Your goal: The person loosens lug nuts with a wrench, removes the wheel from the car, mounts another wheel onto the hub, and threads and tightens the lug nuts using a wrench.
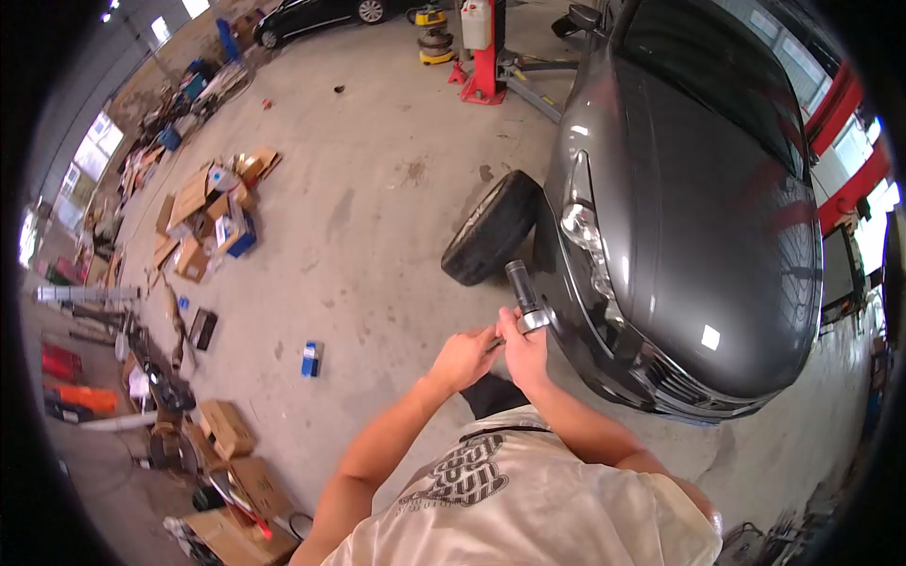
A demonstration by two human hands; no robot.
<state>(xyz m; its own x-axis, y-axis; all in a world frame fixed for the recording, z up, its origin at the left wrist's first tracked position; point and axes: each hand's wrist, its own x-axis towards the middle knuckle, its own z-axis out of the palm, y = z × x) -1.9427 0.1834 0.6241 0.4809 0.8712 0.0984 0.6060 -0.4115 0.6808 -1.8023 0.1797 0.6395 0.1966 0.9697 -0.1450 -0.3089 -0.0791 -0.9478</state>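
Note:
In front of my body I hold what looks like a ratchet wrench (533, 321), with a silver round head and a long dark cylindrical socket (519, 280) pointing up and away. My right hand (522, 354) is closed just below the head. Beside it, my left hand (464, 358) is closed around the handle end, most of which the fingers hide. Beyond the socket a black tyre (493, 228) stands tilted near the car's front corner. The grey car's bumper (576, 344) is close to the right of my hands.
A grey car (717, 236) fills the right side. A small blue box (310, 359) lies on the floor. Cardboard boxes (193, 203) are heaped at left, with more cartons (226, 429) at lower left. Farther back stand a red lift post (483, 57) and a yellow vacuum (432, 36).

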